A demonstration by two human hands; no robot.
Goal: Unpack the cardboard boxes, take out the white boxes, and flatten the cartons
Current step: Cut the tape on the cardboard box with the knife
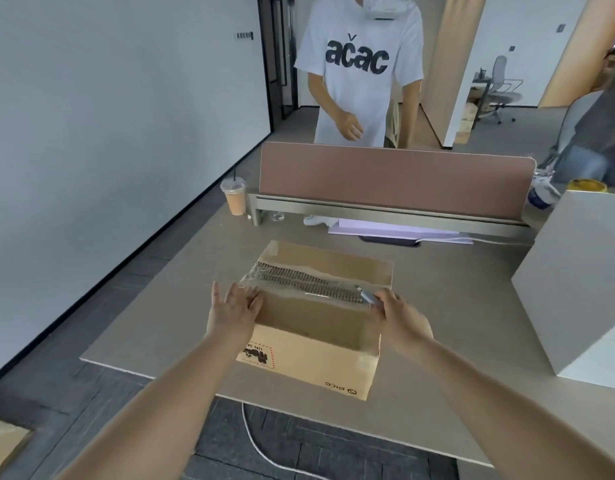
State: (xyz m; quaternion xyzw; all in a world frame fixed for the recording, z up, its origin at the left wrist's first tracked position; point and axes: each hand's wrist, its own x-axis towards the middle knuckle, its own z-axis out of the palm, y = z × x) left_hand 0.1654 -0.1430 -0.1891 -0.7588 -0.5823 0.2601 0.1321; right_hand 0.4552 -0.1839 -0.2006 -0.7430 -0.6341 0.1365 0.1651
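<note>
lying at the bottom left corner on the dark grey carpet is a flat piece of brown cardboard (pixel 4 448), and a thin white cable (pixel 257 445) curves across the floor below the front edge of the pale beige desk (pixel 143 323). two bare forearms reach over that edge to a brown corrugated cardboard box (pixel 309 341), which stands closed on the desk near the front.

the left hand (pixel 235 308) lies against the box's left end, released, with fingers straight and spread and the thumb by the top corner. the right hand (pixel 399 317) is grasping a slim grey tool (pixel 366 295) whose tip touches the right end of the top seam; whether a blade is out cannot be told.

the box's top flaps are shut under wrinkled clear tape, with a dark hatched band running along the seam. its near side is a lighter tan, with a red dashed label and black print at the left and a small upside-down logo at the lower right.

a large white box (pixel 583 289) stands on the desk to the right, apart from the carton. behind is a dusty pink divider panel (pixel 396 181), with a clear plastic cup of orange drink (pixel 234 197) at its left end. beyond it stands a person in a white t-shirt with black lettering (pixel 364 71).
</note>
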